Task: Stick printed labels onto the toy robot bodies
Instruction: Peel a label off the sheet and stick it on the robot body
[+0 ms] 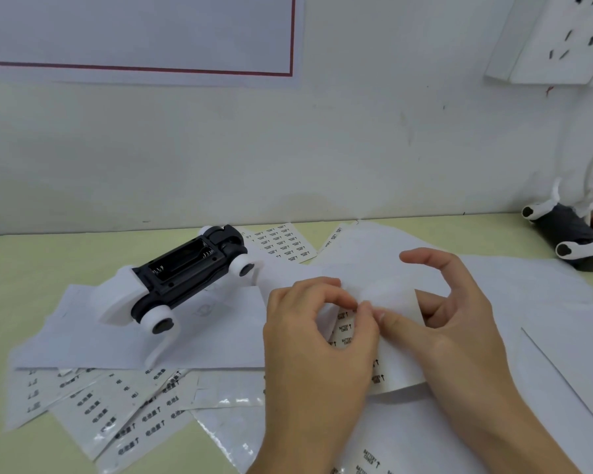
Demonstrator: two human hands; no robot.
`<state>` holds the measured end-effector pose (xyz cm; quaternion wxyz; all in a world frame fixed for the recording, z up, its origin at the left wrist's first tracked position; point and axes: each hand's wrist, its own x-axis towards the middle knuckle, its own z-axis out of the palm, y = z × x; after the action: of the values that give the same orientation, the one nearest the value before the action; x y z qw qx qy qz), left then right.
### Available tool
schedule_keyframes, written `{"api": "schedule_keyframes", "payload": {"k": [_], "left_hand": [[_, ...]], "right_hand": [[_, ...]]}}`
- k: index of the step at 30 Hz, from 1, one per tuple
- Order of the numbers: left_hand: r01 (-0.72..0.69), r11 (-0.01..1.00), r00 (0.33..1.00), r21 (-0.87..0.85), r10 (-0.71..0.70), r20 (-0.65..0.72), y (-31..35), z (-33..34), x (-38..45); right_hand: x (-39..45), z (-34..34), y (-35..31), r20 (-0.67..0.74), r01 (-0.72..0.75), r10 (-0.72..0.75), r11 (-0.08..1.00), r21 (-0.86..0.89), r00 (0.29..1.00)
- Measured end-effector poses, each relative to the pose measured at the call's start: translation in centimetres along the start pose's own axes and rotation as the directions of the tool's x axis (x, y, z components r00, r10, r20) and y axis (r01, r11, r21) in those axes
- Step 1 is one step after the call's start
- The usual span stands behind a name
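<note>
A pale green-yellow table (31, 268) is seen running up to a white wall (254, 148), pretty scuffed in spots. A big white sheet with a red border (151, 32) is stuck on the wall at around 11 o'clock, and a white power strip (562, 39) is mounted up at 1 o'clock. The tabletop is littered with loose white paper (545, 295) and glossy label sheets (117, 415), most of those fanned out at 7 o'clock with black print on them, plus one more at 12 o'clock by the wall.

A toy robot body (182, 278), black with white wheels and an open battery bay facing up, is laid belly-up on the paper at 10 o'clock, well apart from both hands and to their left. A second robot toy (569, 230) is parked at 3 o'clock near the wall.

Dead centre, a curled label sheet (391, 357) is being worked on. It's pinched by the left hand (315, 354), thumb and forefinger closed on its printed edge. The right hand (459, 323) is pressed onto the same sheet with the thumb, just touching the left fingertips, while the other fingers are arched loosely above the paper.
</note>
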<state>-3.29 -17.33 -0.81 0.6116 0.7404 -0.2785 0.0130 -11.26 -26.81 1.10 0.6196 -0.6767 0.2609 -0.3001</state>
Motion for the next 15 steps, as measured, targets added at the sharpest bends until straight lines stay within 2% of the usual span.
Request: {"api": "schedule_keyframes", "payload": {"k": [15], "left_hand": [[0.037,0.995,0.999,0.088,-0.040,0.035,-0.25,0.05,-0.04]], "right_hand": [[-0.32,0.60,-0.41,-0.062,-0.004,-0.001,0.996,-0.089,0.998]]}}
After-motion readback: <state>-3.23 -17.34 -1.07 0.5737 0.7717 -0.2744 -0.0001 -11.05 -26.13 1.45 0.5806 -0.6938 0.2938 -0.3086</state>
